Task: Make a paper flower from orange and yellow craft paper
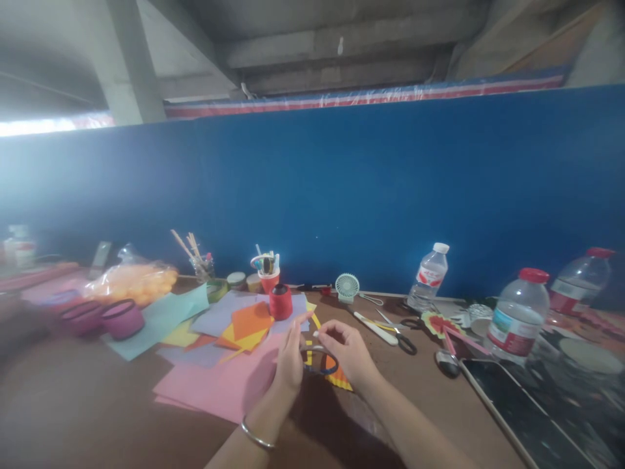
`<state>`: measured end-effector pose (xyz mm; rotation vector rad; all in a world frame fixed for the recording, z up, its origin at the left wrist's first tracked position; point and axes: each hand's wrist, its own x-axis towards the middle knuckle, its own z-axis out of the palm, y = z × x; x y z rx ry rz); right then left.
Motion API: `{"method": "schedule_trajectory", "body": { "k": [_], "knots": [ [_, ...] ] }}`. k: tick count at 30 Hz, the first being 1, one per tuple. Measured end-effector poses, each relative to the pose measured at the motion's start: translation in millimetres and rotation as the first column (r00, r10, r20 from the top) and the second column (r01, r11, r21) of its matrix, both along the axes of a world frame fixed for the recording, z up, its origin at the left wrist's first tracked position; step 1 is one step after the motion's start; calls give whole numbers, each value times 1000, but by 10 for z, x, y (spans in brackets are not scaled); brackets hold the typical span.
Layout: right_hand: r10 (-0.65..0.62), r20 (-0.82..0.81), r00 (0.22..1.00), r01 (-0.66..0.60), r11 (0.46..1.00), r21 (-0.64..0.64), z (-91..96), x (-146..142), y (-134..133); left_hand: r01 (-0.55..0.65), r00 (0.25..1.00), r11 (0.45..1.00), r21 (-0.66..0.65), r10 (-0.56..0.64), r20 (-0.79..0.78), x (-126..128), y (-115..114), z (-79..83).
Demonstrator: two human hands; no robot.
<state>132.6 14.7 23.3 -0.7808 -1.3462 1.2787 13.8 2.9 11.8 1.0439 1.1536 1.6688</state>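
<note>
My left hand (291,355) and my right hand (347,352) meet low in the middle of the view over a brown table (97,404). Together they pinch a thin blue paper strip (319,370) curled into a loop between them. A silver bangle (256,438) sits on my left wrist. Under the hands lie a pink sheet (219,384) and an orange and yellow folded paper piece (340,380). A red cup (280,302) stands just beyond my fingers on a pile of coloured sheets (234,322).
Scissors (403,335), a white tool (375,327) and a small fan (347,286) lie right of the pile. Three water bottles (517,319) stand at right beside a dark tablet (522,410). Purple bowls (122,318), a plastic bag (131,281) and pen cups (267,272) line the left and back. A blue wall (342,189) runs behind.
</note>
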Motion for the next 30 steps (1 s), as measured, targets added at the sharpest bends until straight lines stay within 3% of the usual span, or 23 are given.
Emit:
{"method": "schedule_trajectory", "body": {
  "k": [3,7,16,23,30],
  "knots": [
    [56,-350,935,-106,986,-126,-5,11,19,64,998,997,-41,-64,0,0,8,-27],
    [60,-503,862,-164,972,-166,16,46,21,4,998,998,-64,-7,-56,-13,36,-33],
    [-22,-305,952,-61,963,-262,141,-9,-98,-136,982,990,23,138,-132,-63,115,46],
    [-95,-257,962,13,952,-305,192,-126,-240,-46,993,998,32,49,-105,48,-14,117],
    [-182,-176,967,125,947,-297,123,-95,-195,38,999,999,-1,-38,20,112,-36,112]
  ]
}}
